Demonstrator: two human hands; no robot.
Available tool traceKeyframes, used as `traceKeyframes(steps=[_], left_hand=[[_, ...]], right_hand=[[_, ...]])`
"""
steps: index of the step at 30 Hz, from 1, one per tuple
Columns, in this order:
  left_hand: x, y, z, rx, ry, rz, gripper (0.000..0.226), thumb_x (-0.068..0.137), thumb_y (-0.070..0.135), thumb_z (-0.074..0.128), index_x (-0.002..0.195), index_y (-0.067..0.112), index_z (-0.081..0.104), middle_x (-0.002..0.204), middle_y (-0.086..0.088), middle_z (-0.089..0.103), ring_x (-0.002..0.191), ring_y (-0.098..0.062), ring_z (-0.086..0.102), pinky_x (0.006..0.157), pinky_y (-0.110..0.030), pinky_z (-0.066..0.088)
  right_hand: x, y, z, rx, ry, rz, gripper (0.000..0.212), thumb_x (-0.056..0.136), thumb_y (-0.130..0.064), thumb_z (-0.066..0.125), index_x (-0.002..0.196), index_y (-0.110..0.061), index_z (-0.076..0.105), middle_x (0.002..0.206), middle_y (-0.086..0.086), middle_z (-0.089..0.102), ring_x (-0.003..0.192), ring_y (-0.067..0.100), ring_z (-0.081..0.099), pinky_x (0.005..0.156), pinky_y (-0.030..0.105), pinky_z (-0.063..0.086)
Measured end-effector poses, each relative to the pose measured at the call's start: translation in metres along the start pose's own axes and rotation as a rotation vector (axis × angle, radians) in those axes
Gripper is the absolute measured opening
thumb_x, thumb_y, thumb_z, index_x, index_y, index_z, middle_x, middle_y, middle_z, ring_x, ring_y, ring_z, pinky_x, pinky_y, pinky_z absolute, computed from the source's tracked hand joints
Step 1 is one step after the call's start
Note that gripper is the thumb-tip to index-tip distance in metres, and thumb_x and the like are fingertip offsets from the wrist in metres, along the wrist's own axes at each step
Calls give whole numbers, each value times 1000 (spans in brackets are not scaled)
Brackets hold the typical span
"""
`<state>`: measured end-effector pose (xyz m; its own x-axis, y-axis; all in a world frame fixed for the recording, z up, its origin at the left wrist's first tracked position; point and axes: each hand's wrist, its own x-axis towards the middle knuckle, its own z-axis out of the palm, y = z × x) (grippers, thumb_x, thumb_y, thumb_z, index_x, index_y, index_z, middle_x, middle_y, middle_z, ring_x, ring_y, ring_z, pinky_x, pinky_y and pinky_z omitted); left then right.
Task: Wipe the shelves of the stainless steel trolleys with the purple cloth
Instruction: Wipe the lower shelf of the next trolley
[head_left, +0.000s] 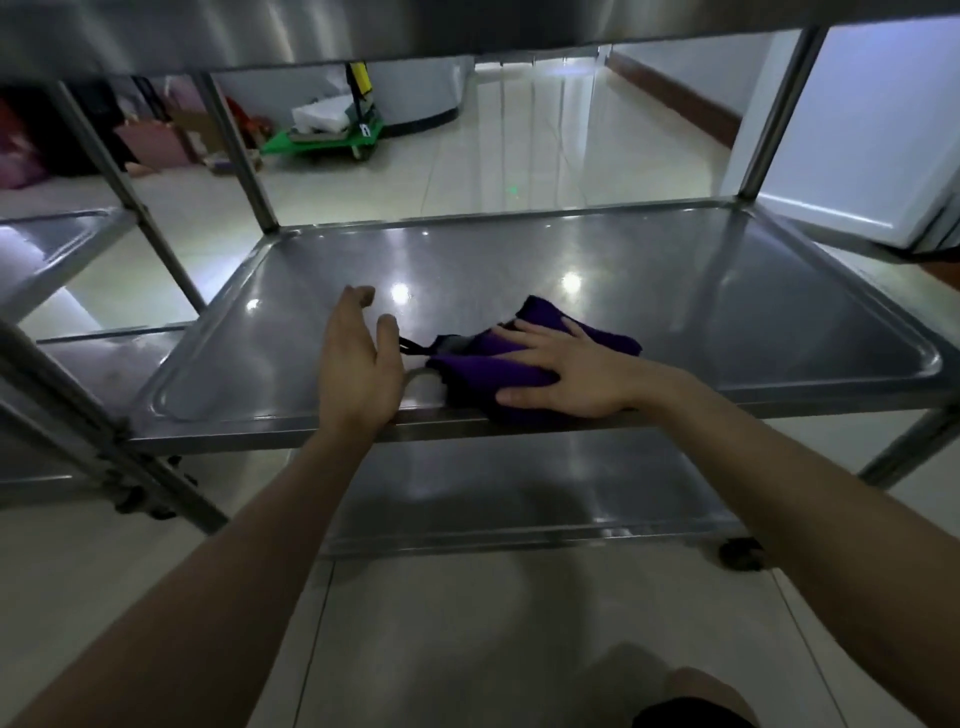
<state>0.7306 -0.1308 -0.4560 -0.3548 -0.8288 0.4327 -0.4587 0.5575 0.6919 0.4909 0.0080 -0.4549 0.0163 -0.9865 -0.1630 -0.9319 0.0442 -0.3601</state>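
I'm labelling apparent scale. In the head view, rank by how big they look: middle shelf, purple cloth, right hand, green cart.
1. middle shelf
2. purple cloth and right hand: about alike, and the hand hides part of the cloth, so unranked
3. green cart: smallest, but far off

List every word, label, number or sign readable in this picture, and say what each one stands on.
No text can be read anywhere in this view.
White tag on the green cart: it carries a dark mark, too small and blurred to read.
On the purple cloth and the trolley shelf: no lettering shows.
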Motion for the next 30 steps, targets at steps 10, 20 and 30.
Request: traceKeyframes(steps=[10,20,30], left_hand=[[23,-103,-70,483,27,-48,63,104,34,33,149,-6,47,153,-30,50,147,-50,42,125,-63,30],[28,-120,-64,335,171,-75,59,109,49,32,161,22,35,164,-9,45,155,-26,37,129,-52,29],[-2,-100,-115,96,863,46,47,103,13,62,145,-2,49,135,-21,51,125,-36,53,106,-55,47]], right_hand=[[126,42,-32,-101,150,488,110,71,-108,14,167,-54,6,181,2,-5,165,33,-16,116,82,-15],[218,-74,-2,-143,74,101,84,91,-94,24,166,-58,12,182,1,1,166,30,-9,121,75,-15],[106,-110,25,-131,-10,-38,77,89,-95,18,160,-68,3,181,-8,-9,165,19,-17,125,66,-20]])
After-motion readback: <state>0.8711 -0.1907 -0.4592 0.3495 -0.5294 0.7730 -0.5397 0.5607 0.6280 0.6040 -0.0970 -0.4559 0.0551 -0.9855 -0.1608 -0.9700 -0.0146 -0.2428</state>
